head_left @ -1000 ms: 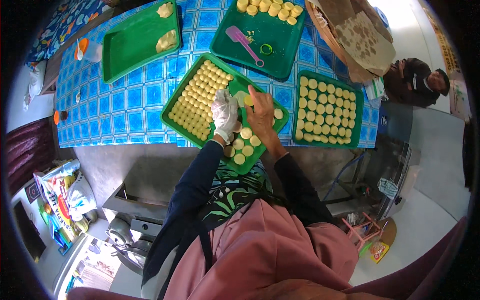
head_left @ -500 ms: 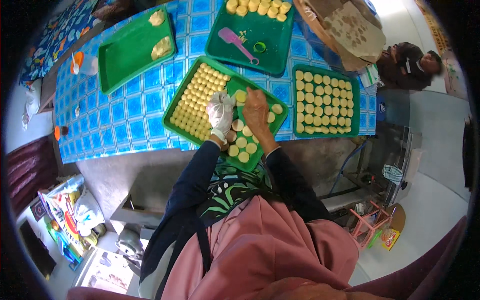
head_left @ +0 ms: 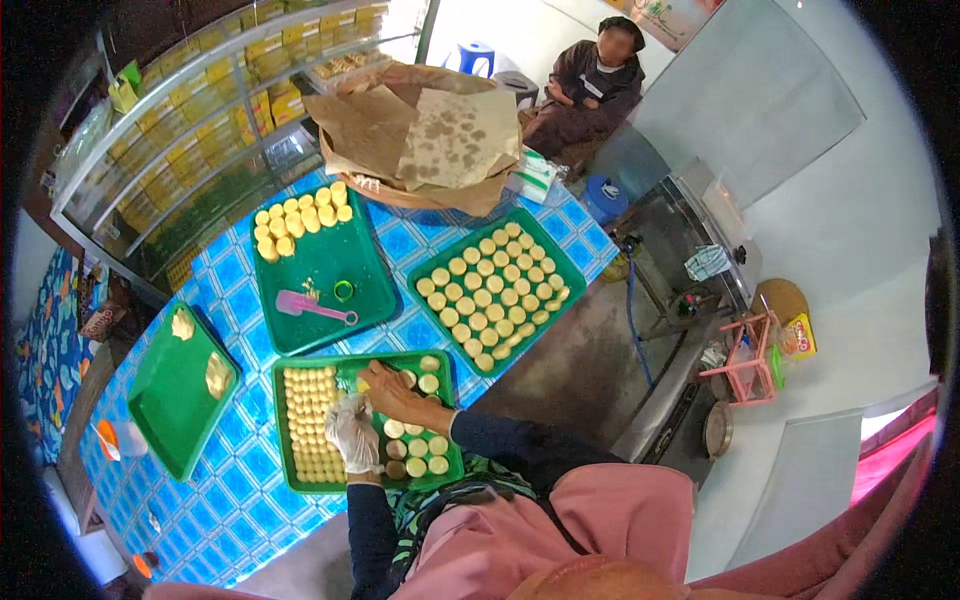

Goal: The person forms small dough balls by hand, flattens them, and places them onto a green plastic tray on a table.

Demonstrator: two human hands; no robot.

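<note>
Blue-checked tablecloth (head_left: 240,510), display case (head_left: 249,108) beyond. Gloved left hand (head_left: 352,436) curled, contents hidden from here; right hand (head_left: 402,397) bent at yellow disc (head_left: 363,384), grasp unclear.

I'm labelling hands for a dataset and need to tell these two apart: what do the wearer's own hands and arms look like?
The left hand wears a thin, whitish, wrinkled glove reaching the wrist; the right hand is ungloved. Both arms have long, dark navy sleeves, left and right. I can make out no markings on them.
</note>
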